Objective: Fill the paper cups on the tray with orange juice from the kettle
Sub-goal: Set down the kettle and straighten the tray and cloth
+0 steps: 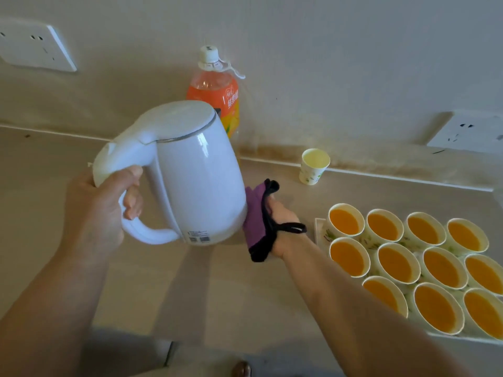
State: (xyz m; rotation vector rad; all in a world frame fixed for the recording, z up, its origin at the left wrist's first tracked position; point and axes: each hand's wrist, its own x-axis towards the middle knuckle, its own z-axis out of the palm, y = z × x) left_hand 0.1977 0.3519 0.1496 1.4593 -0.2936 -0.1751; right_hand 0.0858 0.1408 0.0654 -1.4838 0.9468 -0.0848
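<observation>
The left hand (pixel 103 208) is gripping the kettle (pixel 196 172), the right hand (pixel 284 231) clasping a cloth (pixel 255 229). All visible tray (pixel 319 227) cups (pixel 398 263) are standing full

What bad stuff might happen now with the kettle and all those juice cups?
The paper cups on the tray look nearly brim-full, and the right forearm passes close beside them; a bump might slop juice. The kettle hangs tilted from the left hand, while the right hand holds a purple cloth at its base; a slip might spill on the counter.
</observation>
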